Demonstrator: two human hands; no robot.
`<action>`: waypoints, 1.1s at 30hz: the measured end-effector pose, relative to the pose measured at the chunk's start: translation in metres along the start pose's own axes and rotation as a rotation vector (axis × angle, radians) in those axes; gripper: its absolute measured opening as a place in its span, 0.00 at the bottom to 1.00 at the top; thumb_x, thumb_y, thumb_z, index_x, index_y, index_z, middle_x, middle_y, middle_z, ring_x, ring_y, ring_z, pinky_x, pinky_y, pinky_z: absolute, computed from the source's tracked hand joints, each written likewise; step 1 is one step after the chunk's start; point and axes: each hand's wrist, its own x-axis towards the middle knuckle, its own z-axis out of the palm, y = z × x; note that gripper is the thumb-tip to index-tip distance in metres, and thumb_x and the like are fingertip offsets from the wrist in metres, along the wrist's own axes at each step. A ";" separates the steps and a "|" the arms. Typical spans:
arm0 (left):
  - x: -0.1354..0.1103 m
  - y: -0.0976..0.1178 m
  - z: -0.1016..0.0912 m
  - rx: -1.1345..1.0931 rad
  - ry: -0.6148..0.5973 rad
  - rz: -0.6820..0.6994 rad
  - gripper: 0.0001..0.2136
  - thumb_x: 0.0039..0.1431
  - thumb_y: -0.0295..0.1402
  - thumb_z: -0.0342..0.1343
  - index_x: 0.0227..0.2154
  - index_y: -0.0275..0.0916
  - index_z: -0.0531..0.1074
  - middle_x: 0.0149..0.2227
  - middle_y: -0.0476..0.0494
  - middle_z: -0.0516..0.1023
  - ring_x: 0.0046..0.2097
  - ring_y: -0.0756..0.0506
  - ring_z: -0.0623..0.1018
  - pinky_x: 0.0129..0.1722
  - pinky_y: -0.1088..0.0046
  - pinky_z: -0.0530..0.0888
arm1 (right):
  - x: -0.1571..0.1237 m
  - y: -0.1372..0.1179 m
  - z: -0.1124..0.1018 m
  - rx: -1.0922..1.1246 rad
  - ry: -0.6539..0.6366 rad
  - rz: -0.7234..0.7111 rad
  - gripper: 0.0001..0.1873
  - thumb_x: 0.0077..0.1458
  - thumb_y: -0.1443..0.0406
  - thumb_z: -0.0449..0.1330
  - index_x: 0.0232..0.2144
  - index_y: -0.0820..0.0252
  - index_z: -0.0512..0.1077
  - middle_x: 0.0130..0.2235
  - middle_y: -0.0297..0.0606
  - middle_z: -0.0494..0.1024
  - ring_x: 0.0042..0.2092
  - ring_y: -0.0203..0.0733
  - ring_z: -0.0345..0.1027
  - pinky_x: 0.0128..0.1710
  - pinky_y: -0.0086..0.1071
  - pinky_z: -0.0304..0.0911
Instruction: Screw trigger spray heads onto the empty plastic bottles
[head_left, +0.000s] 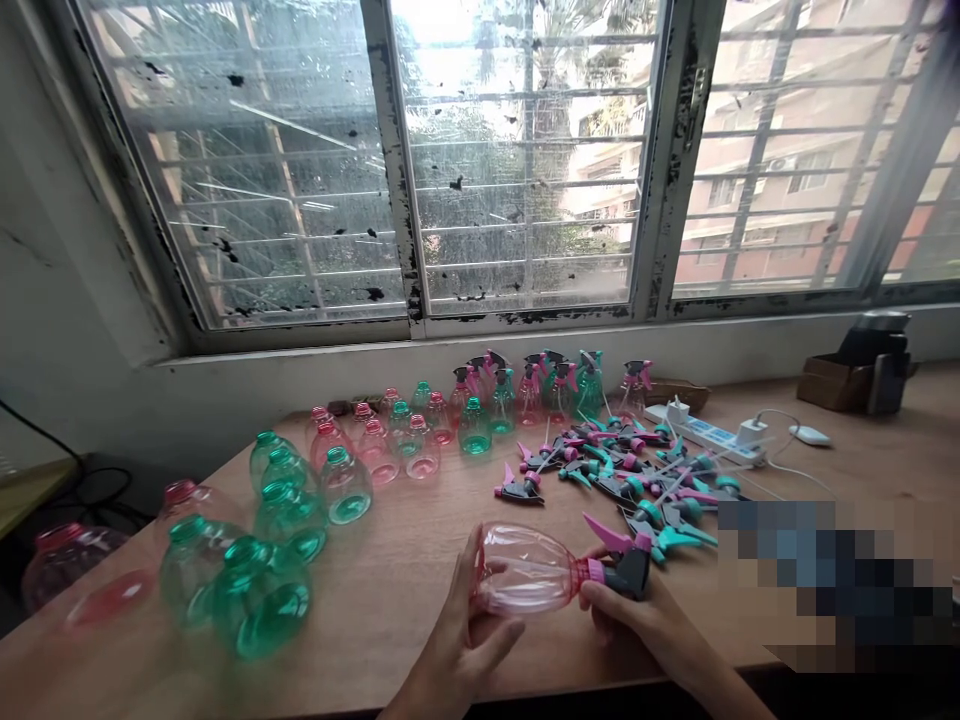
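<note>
A clear pink bottle (525, 568) lies sideways in the air just above the front of the table. My left hand (469, 640) cups its base, thumb in front and fingers behind. At the bottle's neck, a trigger spray head (628, 570) with a dark grey body, pink trigger and pink collar is in place. My right hand (622, 605) grips that head around the collar, with some fingers hidden behind it. Beyond my right hand spreads a pile of loose spray heads (600, 460) in pink, teal and grey.
Open green bottles (262, 600) and pink bottles (379, 450) stand along the left of the wooden table (420, 540). Several bottles with heads (529, 395) line the window side. A power strip (709, 435) and a cardboard box (836, 380) sit at the back right.
</note>
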 end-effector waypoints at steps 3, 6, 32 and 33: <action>0.001 -0.006 -0.003 -0.029 -0.010 0.001 0.47 0.57 0.45 0.65 0.70 0.51 0.40 0.59 0.37 0.68 0.61 0.35 0.69 0.63 0.58 0.63 | 0.000 0.002 -0.001 -0.004 0.000 0.009 0.23 0.50 0.51 0.71 0.39 0.60 0.70 0.24 0.33 0.78 0.22 0.36 0.67 0.23 0.30 0.64; 0.004 -0.011 -0.005 -0.034 0.015 -0.033 0.51 0.53 0.45 0.68 0.71 0.45 0.41 0.60 0.35 0.68 0.63 0.33 0.67 0.64 0.56 0.60 | 0.000 0.007 -0.002 -0.026 -0.013 0.032 0.26 0.47 0.52 0.74 0.40 0.60 0.71 0.20 0.29 0.75 0.21 0.35 0.66 0.23 0.30 0.65; 0.008 -0.014 -0.008 0.035 -0.010 0.001 0.49 0.54 0.41 0.68 0.70 0.47 0.40 0.61 0.36 0.68 0.64 0.34 0.66 0.68 0.54 0.53 | 0.000 0.007 -0.005 -0.075 -0.023 0.022 0.26 0.49 0.51 0.72 0.42 0.60 0.70 0.19 0.28 0.74 0.21 0.36 0.66 0.24 0.29 0.63; 0.007 -0.015 -0.008 0.046 -0.012 -0.004 0.50 0.55 0.41 0.67 0.71 0.47 0.38 0.60 0.36 0.70 0.63 0.35 0.67 0.67 0.54 0.54 | 0.000 0.007 -0.005 -0.073 -0.019 0.022 0.26 0.48 0.51 0.72 0.42 0.60 0.70 0.19 0.28 0.74 0.21 0.36 0.65 0.24 0.29 0.63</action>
